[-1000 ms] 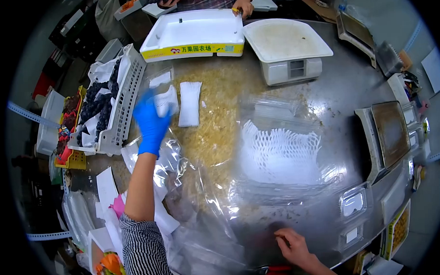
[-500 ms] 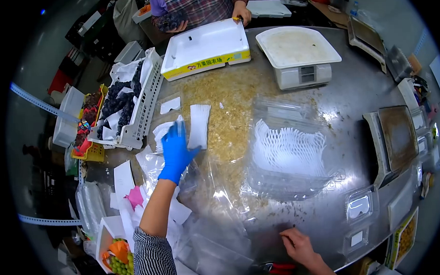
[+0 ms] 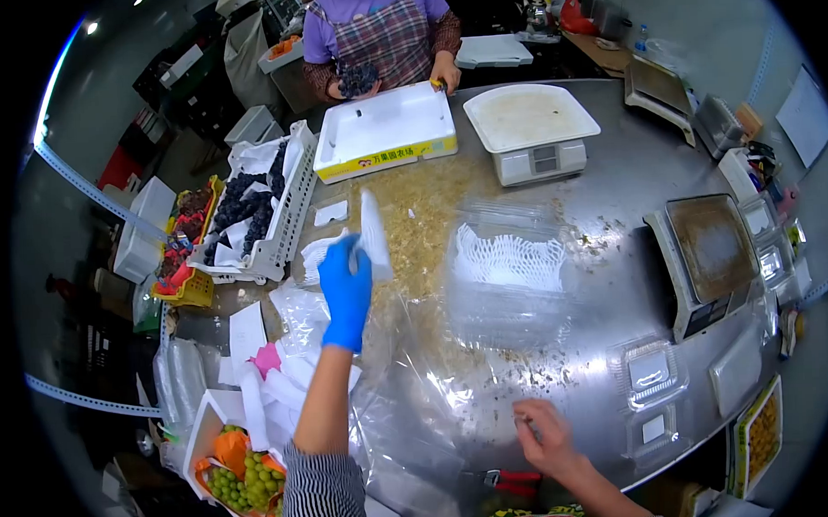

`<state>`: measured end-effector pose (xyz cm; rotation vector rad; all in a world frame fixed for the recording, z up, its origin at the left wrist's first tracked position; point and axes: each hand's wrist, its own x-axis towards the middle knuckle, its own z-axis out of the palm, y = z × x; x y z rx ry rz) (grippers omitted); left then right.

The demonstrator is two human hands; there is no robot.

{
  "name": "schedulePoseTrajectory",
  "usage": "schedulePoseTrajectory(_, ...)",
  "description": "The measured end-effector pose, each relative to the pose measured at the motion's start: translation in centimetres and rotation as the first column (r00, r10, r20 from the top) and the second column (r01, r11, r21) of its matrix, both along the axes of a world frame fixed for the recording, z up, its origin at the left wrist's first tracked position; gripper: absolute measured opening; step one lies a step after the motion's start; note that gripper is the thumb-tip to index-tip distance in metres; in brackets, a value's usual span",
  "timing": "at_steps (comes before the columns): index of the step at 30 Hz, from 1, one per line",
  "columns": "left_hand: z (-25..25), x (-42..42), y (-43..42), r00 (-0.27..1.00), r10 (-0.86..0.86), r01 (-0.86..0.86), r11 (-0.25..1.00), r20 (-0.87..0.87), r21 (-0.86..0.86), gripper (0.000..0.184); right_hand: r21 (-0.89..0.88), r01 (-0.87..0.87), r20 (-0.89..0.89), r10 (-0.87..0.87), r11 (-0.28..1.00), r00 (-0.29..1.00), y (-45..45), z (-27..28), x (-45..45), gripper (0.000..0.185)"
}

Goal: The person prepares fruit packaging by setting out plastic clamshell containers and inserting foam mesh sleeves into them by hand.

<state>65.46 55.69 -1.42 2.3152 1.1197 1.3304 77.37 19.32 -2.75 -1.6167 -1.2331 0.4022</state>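
My left hand, in a blue glove, is closed on the near end of a white foam net sleeve, which tilts up off the table. Another white foam sleeve lies just left of the glove. My right hand, bare, hovers over the near side of the table with fingers curled together; what they hold, if anything, is too small to make out. Red-handled cutters lie close below it. Ahead of that hand sits a clear plastic box with a white foam net inside.
A white crate of dark grapes stands at left, a box of green grapes at near left. A white scale and a yellow-sided foam box are at the back. Across the table, a person holds dark grapes.
My left hand has gone from spread fingers to gripping the foam sleeve, whose end has lifted. My right hand has risen slightly, and the view has tilted up.
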Motion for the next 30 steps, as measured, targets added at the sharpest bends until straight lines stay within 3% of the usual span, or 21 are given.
schedulePoseTrajectory(2, 5.0, -0.3, -9.6, 0.989, -0.048, 0.094, 0.93, 0.137, -0.356, 0.021, 0.055, 0.01, -0.028, -0.008, 0.998, 1.0, 0.6, 2.9, 0.3, 0.051)
schedulePoseTrajectory(3, 3.6, -1.2, -13.2, 0.961, -0.179, 0.256, 0.862, 0.208, -0.438, 0.026, 0.086, -0.028, -0.069, 0.034, 0.996, 0.997, 1.2, 4.7, 0.2, 0.063)
schedulePoseTrajectory(4, 5.0, -1.2, -17.9, 0.951, -0.271, 0.308, 0.764, 0.151, -0.567, 0.026, 0.115, -0.067, -0.109, 0.079, 0.991, 0.991, 1.7, 6.2, -0.1, 0.077)
schedulePoseTrajectory(5, 7.0, -1.1, -22.4, 0.947, -0.309, 0.261, 0.58, 0.088, -0.771, 0.027, 0.056, -0.16, -0.199, 0.168, 0.986, 0.966, 1.8, 6.0, -0.5, 0.09)
schedulePoseTrajectory(7, 7.2, -0.6, -28.6, 0.853, -0.076, 0.52, 0.189, 0.516, -0.833, 0.03, 0.183, -0.226, -0.628, 0.291, 0.957, 0.722, 1.3, 5.1, -2.4, 0.085)
schedulePoseTrajectory(8, 6.9, -1.0, -30.3, 0.858, -0.054, 0.508, 0.246, 0.512, -0.826, 0.031, 0.147, -0.249, -0.687, 0.28, 0.957, 0.671, 0.5, 5.9, -2.8, 0.076)
schedulePoseTrajectory(10, 5.8, -1.8, -32.7, 0.86, -0.009, 0.481, 0.353, 0.511, -0.803, 0.033, 0.112, -0.237, -0.677, 0.249, 0.965, 0.692, -1.1, 5.4, -3.6, 0.071)
schedulePoseTrajectory(12, 4.0, -2.6, -35.2, 0.889, -0.101, 0.433, 0.5, 0.446, -0.75, 0.034, 0.062, -0.184, -0.638, 0.181, 0.981, 0.749, -2.7, 4.5, -4.5, 0.065)
schedulePoseTrajectory(13, 3.5, -3.0, -36.2, 0.904, -0.141, 0.409, 0.567, 0.405, -0.715, 0.034, 0.031, -0.24, -0.67, 0.199, 0.97, 0.715, -3.7, 4.7, -4.7, 0.064)
schedulePoseTrajectory(15, 3.5, -3.9, -37.4, 0.906, 0.01, 0.364, 0.488, 0.422, -0.793, 0.031, -0.024, -0.342, -0.738, 0.214, 0.939, 0.639, -5.3, 5.8, -4.6, 0.062)
schedulePoseTrajectory(17, 3.2, -5.6, -37.4, 0.897, 0.162, 0.359, 0.276, 0.411, -0.892, 0.029, -0.001, -0.343, -0.677, 0.252, 0.939, 0.692, -6.7, 5.0, -5.1, 0.057)
schedulePoseTrajectory(19, 2.8, -7.1, -37.6, 0.604, 0.342, 0.712, 0.174, 0.72, -0.68, 0.03, -0.012, -0.332, -0.608, 0.257, 0.943, 0.752, -8.1, 2.8, -5.3, 0.055)
schedulePoseTrajectory(21, 2.3, -8.0, -37.9, 0.525, 0.373, 0.776, 0.158, 0.765, -0.61, 0.033, 0.039, -0.293, -0.584, 0.26, 0.955, 0.769, -9.1, 2.5, -6.5, 0.053)
schedulePoseTrajectory(23, 2.8, -8.7, -38.6, 0.562, 0.409, 0.752, 0.108, 0.718, -0.65, 0.042, -0.006, -0.233, -0.814, 0.131, 0.972, 0.566, -9.7, 2.6, -6.4, 0.051)
schedulePoseTrajectory(24, 3.7, -9.0, -38.9, 0.639, 0.334, 0.718, 0.064, 0.693, -0.693, 0.041, -0.019, -0.219, -0.895, 0.081, 0.975, 0.439, -9.9, 2.7, -6.0, 0.05)
schedulePoseTrajectory(27, 3.7, -9.1, -41.1, 0.895, 0.108, 0.413, 0.168, 0.433, -0.895, 0.041, 0.007, -0.247, -0.84, 0.14, 0.969, 0.524, -10.5, 3.6, -3.9, 0.046)
schedulePoseTrajectory(28, 4.7, -7.9, -42.4, 0.918, 0.021, 0.374, 0.286, 0.396, -0.882, 0.039, 0.028, -0.233, -0.802, 0.16, 0.972, 0.575, -10.7, 3.4, -4.0, 0.042)
schedulePoseTrajectory(29, 4.2, -7.4, -42.9, 0.964, -0.086, 0.264, 0.404, 0.251, -0.876, 0.036, 0.018, -0.202, -0.759, 0.145, 0.979, 0.635, -11.2, 3.8, -4.2, 0.041)
schedulePoseTrajectory(30, 3.2, -6.9, -42.8, 0.959, -0.082, 0.276, 0.473, 0.27, -0.837, 0.035, 0.012, -0.177, -0.708, 0.134, 0.984, 0.693, -11.8, 4.6, -4.4, 0.041)
